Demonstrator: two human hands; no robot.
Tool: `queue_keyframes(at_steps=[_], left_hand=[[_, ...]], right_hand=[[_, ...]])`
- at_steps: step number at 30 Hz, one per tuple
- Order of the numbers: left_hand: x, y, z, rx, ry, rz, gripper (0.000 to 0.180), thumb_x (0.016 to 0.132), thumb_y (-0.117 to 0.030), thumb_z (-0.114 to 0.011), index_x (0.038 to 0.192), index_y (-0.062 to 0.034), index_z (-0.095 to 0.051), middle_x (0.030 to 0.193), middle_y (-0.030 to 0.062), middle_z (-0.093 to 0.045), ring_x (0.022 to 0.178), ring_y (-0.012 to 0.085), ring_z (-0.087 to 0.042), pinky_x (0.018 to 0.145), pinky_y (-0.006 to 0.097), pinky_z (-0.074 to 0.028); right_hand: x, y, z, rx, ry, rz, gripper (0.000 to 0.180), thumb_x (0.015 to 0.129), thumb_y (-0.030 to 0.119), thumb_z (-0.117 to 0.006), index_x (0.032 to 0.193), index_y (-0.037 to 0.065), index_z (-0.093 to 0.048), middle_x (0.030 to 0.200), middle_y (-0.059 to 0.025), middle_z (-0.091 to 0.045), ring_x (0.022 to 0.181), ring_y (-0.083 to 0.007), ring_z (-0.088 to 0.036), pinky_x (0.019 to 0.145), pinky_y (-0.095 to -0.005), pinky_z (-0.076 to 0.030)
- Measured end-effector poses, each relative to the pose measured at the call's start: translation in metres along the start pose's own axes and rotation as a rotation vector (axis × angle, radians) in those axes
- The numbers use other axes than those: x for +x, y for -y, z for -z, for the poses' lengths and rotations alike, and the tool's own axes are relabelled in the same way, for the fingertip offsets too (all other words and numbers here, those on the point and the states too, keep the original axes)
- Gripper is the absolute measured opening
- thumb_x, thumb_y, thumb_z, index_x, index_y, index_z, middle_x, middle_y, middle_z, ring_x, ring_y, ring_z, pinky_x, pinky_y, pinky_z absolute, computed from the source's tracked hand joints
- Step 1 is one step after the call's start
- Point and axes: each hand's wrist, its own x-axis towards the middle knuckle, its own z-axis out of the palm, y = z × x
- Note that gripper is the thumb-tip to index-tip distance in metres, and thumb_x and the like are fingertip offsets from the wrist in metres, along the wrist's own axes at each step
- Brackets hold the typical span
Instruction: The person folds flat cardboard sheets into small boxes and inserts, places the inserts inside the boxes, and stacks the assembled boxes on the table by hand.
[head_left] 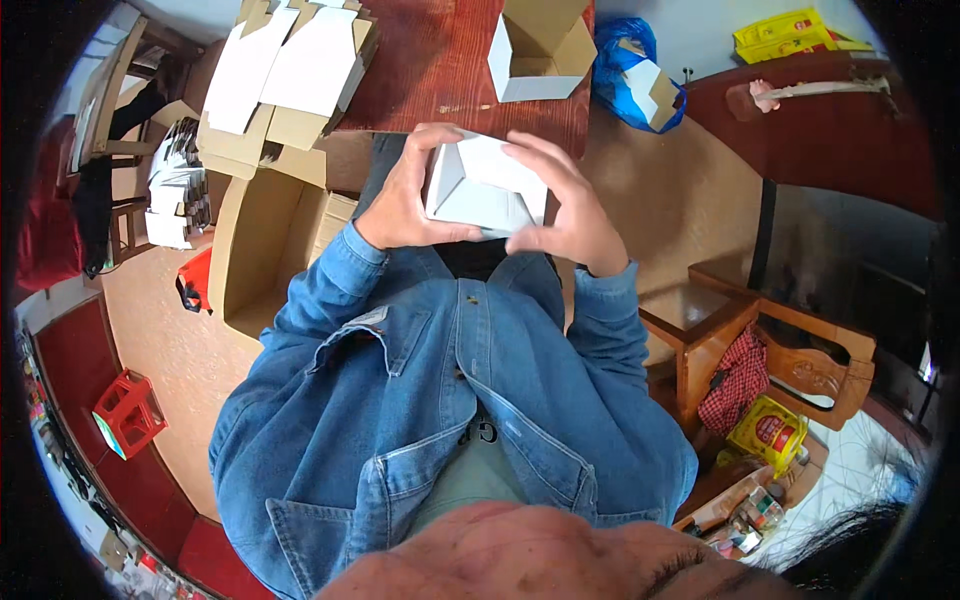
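Between my two hands, above my lap at the table's near edge, is a small white cardboard box (490, 190) with its folded flaps facing up. My left hand (410, 195) grips its left side, thumb along the near edge and fingers over the far corner. My right hand (572, 205) is closed around the right side, fingers on the far top edge and thumb at the near corner. The flaps meet in an interlocked pattern; the underside of the box is hidden.
On the red wooden table (420, 90) lie flat white cartons (300, 60) at left and an open white box (540, 85) at right. A large brown carton (262, 250) stands at my left. A blue plastic bag (622, 70) hangs right of the table; a wooden chair (700, 320) is at my right.
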Motion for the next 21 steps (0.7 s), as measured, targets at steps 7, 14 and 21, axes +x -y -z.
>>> queue_keyframes(at_steps=[7, 14, 21], left_hand=[[0.004, 0.007, 0.001, -0.274, -0.080, 0.298, 0.115, 0.061, -0.033, -0.095, 0.151, -0.0098, -0.027, 0.147, 0.0194, -0.038, 0.129, 0.0378, -0.046, 0.111, 0.047, -0.039], [0.000, -0.003, 0.016, -0.326, 0.167, 0.247, 0.110, 0.070, -0.028, -0.091, 0.157, -0.0090, -0.026, 0.157, 0.0181, -0.030, 0.135, 0.0385, -0.042, 0.114, 0.048, -0.037], [0.004, 0.002, -0.001, 0.137, 0.136, -0.066, 0.054, 0.089, -0.024, -0.079, 0.135, -0.0028, -0.059, 0.135, 0.0144, -0.057, 0.116, 0.0260, -0.057, 0.099, 0.037, -0.048]], right_hand=[[-0.016, -0.046, -0.014, 0.226, -0.041, -0.246, 0.077, 0.070, 0.017, -0.084, 0.140, 0.006, -0.056, 0.138, -0.0160, -0.056, 0.124, -0.0313, -0.056, 0.106, -0.0385, -0.043], [-0.055, -0.094, -0.048, 0.400, -0.398, -0.331, 0.059, 0.089, 0.034, -0.068, 0.139, 0.004, -0.056, 0.134, -0.0157, -0.058, 0.121, -0.0272, -0.055, 0.101, -0.0381, -0.044], [-0.032, -0.079, -0.047, 0.752, -0.265, -1.006, 0.063, 0.102, 0.052, -0.044, 0.137, 0.001, -0.058, 0.118, -0.0160, -0.065, 0.104, -0.0228, -0.059, 0.086, -0.0296, -0.046]])
